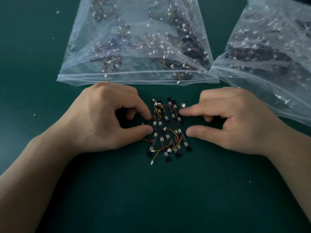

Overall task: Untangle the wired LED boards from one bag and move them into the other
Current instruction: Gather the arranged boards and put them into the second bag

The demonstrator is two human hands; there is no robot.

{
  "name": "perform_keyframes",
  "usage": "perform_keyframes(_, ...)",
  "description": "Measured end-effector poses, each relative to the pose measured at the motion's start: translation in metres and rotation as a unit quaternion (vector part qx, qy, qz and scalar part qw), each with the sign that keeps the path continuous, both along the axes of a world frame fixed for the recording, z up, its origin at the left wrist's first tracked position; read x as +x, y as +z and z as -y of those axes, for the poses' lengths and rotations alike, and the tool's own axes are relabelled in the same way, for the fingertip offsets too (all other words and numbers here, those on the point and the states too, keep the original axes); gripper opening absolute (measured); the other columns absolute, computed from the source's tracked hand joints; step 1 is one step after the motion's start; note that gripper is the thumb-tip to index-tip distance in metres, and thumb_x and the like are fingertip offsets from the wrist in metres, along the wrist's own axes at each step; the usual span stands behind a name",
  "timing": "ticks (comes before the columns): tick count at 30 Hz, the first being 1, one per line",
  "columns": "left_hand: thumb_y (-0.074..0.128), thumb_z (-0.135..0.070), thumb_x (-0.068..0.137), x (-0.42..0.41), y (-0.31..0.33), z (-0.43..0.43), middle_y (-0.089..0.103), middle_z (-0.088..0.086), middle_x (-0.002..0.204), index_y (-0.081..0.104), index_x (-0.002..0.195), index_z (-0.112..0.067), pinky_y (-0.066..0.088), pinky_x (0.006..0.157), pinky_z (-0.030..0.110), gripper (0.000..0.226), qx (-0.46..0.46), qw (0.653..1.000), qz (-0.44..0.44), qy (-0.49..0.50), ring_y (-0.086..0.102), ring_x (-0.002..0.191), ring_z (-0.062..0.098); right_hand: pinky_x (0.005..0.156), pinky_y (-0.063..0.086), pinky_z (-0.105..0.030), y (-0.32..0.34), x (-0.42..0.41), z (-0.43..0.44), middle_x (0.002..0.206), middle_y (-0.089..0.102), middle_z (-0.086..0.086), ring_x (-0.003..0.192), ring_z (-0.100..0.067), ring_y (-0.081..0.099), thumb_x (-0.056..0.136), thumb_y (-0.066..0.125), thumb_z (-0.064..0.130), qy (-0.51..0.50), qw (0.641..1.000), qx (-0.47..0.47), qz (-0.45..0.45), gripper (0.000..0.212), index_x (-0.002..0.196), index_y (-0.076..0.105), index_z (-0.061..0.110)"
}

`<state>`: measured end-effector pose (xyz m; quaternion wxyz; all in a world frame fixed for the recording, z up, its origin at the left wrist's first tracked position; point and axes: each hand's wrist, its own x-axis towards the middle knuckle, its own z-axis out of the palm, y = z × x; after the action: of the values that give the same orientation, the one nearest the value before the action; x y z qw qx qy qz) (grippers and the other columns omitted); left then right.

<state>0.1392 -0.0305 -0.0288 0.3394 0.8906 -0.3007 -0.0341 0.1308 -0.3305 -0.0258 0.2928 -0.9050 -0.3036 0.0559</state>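
Observation:
A small pile of black LED boards [168, 130] with orange and yellow wires and white connectors lies on the green table between my hands. My left hand [104, 118] rests to the pile's left, its index fingertip and thumb tip touching the left edge of the boards. To the right is my right hand [230, 120], with its index fingertip against the right edge and its thumb tip just beside the pile. Neither hand lifts a board. A clear zip bag [134, 78] full of tangled wired boards lies just behind the pile. A second clear bag [269, 68] lies at the right.
The table is covered with a dark green mat [151, 199]. A few tiny white specks [57, 12] lie on the mat at the left. The second bag's lower edge reaches close to my right wrist.

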Motion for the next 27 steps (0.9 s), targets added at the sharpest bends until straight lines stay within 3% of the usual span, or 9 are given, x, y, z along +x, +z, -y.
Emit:
perform_keyframes(7, 0.081, -0.046, 0.079, -0.002, 0.003, 0.003, 0.059, -0.01, 0.075, 0.081, 0.094, -0.037, 0.048, 0.062, 0.039, 0.017, 0.001, 1.0, -0.012, -0.008, 0.061, 0.068, 0.016, 0.06, 0.04, -0.03, 0.0, 0.0, -0.002, 0.075, 0.047, 0.019, 0.07, -0.002, 0.05, 0.088, 0.069, 0.064, 0.004, 1.0, -0.006, 0.007, 0.041, 0.117, 0.077, 0.036)
perform_keyframes(14, 0.076, -0.055, 0.063, -0.003, 0.011, 0.002, 0.053, -0.013, 0.081, 0.069, 0.104, -0.04, 0.046, 0.074, 0.041, 0.044, 0.062, 0.997, -0.012, -0.055, 0.059, 0.076, 0.013, 0.061, 0.047, -0.038, 0.002, -0.001, -0.004, 0.075, 0.047, 0.018, 0.071, -0.006, 0.052, 0.084, 0.069, 0.07, 0.011, 1.0, -0.014, 0.004, 0.046, 0.117, 0.074, 0.038)
perform_keyframes(27, 0.078, -0.067, 0.067, -0.006, 0.009, 0.01, 0.051, -0.012, 0.074, 0.069, 0.097, -0.038, 0.045, 0.071, 0.036, 0.043, 0.063, 0.998, 0.007, -0.017, 0.056, 0.071, 0.012, 0.06, 0.043, -0.031, 0.004, -0.003, -0.009, 0.073, 0.047, 0.016, 0.066, -0.001, 0.048, 0.081, 0.069, 0.073, -0.009, 1.0, -0.015, 0.012, 0.05, 0.114, 0.074, 0.035)
